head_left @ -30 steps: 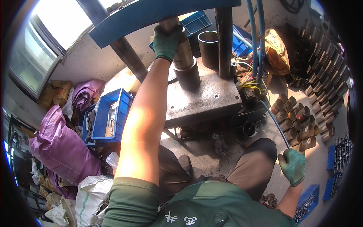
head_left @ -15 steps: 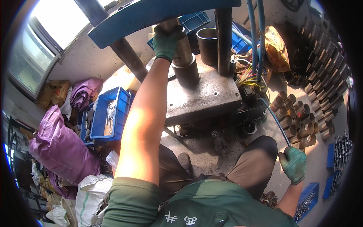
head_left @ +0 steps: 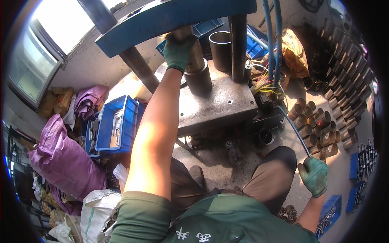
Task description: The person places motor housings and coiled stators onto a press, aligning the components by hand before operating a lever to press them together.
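My left hand [head_left: 178, 52], in a green glove, is closed round the upper part of a metal cylinder [head_left: 196, 52] below the blue press beam [head_left: 178, 25]. Its fingertips are hidden behind the metal. The cylinder stands upright in the mouth of a wider dark steel sleeve [head_left: 198, 82] on the press's thick steel table [head_left: 219, 106]. A round press ram [head_left: 183, 32] comes down right above this hand. At the right, my gloved right hand [head_left: 314, 176] is wrapped round the end of a long thin lever [head_left: 296, 134], which runs up to the machine's side.
Another dark sleeve [head_left: 221, 50] stands behind, beside a press column [head_left: 238, 48]. Loose coloured wires [head_left: 265, 84] and blue hoses [head_left: 278, 44] hang at the right. Stacked tubes [head_left: 320, 129] are on the floor. At left are a blue bin [head_left: 129, 125] and a purple sack [head_left: 67, 160].
My left hand and the metal cylinder have come down slightly, with the cylinder sitting a little deeper in the sleeve. The right hand keeps its hold on the lever, nearly still.
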The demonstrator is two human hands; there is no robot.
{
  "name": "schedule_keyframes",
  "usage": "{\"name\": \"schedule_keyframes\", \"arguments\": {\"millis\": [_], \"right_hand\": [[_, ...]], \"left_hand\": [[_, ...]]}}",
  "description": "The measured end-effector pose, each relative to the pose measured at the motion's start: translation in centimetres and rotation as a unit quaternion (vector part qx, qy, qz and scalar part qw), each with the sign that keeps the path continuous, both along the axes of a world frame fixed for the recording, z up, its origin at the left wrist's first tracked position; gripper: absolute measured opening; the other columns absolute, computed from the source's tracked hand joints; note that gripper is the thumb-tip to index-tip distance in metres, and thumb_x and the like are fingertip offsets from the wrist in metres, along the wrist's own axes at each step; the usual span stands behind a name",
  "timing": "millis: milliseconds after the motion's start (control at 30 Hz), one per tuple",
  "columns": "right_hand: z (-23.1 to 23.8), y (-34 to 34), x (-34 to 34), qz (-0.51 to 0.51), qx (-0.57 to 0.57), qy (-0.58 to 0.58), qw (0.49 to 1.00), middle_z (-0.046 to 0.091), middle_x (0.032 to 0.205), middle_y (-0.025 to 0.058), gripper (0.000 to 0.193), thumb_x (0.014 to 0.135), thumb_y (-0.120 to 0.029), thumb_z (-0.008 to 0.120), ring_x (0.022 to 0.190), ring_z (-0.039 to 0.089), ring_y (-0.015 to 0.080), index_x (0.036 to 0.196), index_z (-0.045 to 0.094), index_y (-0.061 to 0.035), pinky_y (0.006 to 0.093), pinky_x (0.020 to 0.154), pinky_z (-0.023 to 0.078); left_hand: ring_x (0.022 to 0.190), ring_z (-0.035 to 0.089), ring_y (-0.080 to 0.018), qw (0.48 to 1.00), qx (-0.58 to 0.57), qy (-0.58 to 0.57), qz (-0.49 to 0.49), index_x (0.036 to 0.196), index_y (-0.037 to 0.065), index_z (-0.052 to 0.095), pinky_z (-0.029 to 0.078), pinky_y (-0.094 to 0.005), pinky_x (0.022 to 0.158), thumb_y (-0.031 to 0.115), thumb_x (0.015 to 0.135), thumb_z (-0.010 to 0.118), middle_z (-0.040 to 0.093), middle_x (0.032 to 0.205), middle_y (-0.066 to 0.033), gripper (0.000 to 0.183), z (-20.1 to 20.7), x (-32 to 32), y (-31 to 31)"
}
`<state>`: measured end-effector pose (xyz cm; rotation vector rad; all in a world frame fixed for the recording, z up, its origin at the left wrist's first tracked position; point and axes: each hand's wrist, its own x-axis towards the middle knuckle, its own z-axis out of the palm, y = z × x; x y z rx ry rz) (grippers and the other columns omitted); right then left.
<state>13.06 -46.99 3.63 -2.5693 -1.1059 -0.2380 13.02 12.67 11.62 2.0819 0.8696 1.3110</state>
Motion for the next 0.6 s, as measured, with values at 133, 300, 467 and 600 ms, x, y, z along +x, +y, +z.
{"name": "schedule_keyframes", "arguments": {"millis": [133, 300, 467, 600], "right_hand": [[1.6, -0.5, 0.7, 0.031, -0.018, 0.031, 0.999, 0.067, 0.078, 0.0175, 0.013, 0.081, -0.013, 0.076, 0.071, 0.065, 0.0389, 0.079, 0.067, -0.0035, 0.0486, 0.068, 0.051], [8.6, 5.8, 5.4, 0.074, 0.066, 0.025, 0.995, 0.073, 0.101, 0.0166, 0.019, 0.088, -0.006, 0.073, 0.09, 0.071, 0.0358, 0.106, 0.072, -0.0018, 0.0421, 0.08, 0.056], [13.9, 13.8, 14.7, 0.109, 0.242, -0.225, 0.937, 0.074, 0.101, 0.0164, 0.018, 0.101, -0.013, 0.071, 0.09, 0.075, 0.0311, 0.112, 0.072, 0.0013, 0.0377, 0.081, 0.059], [15.3, 17.5, 20.3, 0.038, 0.177, -0.275, 0.944, 0.077, 0.116, 0.0169, 0.04, 0.103, -0.034, 0.068, 0.106, 0.076, 0.0313, 0.131, 0.07, -0.006, 0.0401, 0.092, 0.061]], "left_hand": [[0.121, 0.068, -0.0433, 1.0, -0.002, -0.003, -0.025, 0.137, 0.002, 0.057, 0.055, -0.0472, 0.105, 0.058, 0.07, 0.092, 0.071, 0.13, -0.026, 0.094, 0.3, 0.4, -0.4], [0.124, 0.067, -0.0419, 0.999, 0.022, -0.014, -0.03, 0.142, 0.004, 0.054, 0.053, -0.0454, 0.107, 0.054, 0.071, 0.093, 0.07, 0.133, -0.025, 0.095, 0.3, -0.7, 0.3], [0.125, 0.066, -0.0434, 0.999, 0.003, 0.004, -0.039, 0.144, 0.006, 0.053, 0.053, -0.0463, 0.107, 0.052, 0.074, 0.09, 0.07, 0.133, -0.0253, 0.091, 0.8, -0.4, -1.0], [0.123, 0.068, -0.0405, 0.999, 0.009, 0.009, -0.035, 0.143, 0.009, 0.057, 0.053, -0.0444, 0.106, 0.053, 0.072, 0.093, 0.072, 0.131, -0.0223, 0.091, 0.9, 0.2, -0.7]]}}
